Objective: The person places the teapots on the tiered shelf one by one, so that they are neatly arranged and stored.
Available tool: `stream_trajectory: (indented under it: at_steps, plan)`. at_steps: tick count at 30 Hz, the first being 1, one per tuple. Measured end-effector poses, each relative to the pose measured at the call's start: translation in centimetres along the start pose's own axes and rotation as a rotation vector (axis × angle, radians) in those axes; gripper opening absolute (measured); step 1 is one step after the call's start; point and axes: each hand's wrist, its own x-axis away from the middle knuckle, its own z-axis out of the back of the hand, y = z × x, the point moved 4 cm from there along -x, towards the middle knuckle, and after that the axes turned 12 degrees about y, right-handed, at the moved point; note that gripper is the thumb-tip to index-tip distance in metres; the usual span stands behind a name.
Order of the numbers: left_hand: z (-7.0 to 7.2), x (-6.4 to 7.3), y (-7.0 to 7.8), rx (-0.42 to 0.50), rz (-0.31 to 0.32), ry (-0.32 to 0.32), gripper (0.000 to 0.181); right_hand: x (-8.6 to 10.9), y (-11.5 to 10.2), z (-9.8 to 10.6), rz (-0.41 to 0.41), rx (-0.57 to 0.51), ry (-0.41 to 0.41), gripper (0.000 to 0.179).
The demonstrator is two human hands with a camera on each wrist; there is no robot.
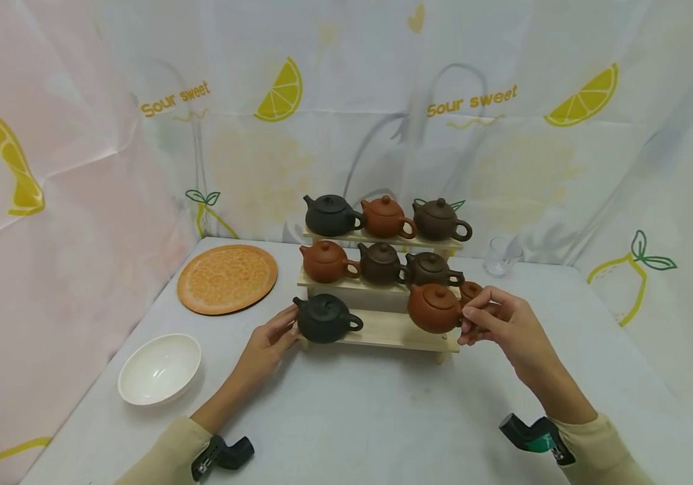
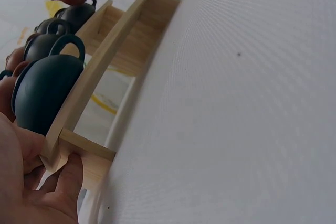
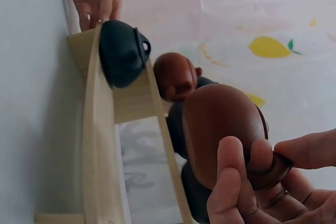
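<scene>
My right hand (image 1: pixel 500 323) holds a reddish-brown teapot (image 1: pixel 434 308) by its handle, raised over the right end of the lowest tier of a wooden rack (image 1: pixel 397 330). In the right wrist view, fingers and thumb wrap the handle of this teapot (image 3: pixel 223 124). At the rack's left end, my left hand (image 1: pixel 270 343) grips the lowest board, beside a dark green-black teapot (image 1: pixel 324 320) standing there. The left wrist view has fingers curled under the board end of the rack (image 2: pixel 86 90), close to that dark teapot (image 2: pixel 44 93).
Several teapots stand on the middle and top tiers, including a reddish one (image 1: pixel 324 261) and a dark one (image 1: pixel 331 215). Another reddish piece (image 1: pixel 471 291) shows partly behind the right hand. Left lie an orange round mat (image 1: pixel 227 279) and a white bowl (image 1: pixel 160 370); back right, a clear glass (image 1: pixel 502 257).
</scene>
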Motion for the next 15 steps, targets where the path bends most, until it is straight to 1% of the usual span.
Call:
stream_trajectory:
  at_steps: [5,7,11,15]
  plan:
    - [0.2,0.0,0.0,-0.057,-0.052,-0.008,0.055,-0.1,0.8,-1.1,-0.021,0.027,-0.021,0.02]
    - [0.2,0.0,0.0,-0.067,-0.061,-0.009,0.06,-0.1,1.0,-1.4,-0.023,0.032,-0.023,0.02]
    - [0.1,0.0,0.0,-0.069,-0.046,0.004,0.069,-0.3,1.4,-1.7,-0.032,0.047,-0.02,0.019]
    - [0.0,-0.1,-0.2,-0.083,-0.033,0.03,0.07,-0.5,1.8,-2.1,-0.049,0.057,-0.017,0.018]
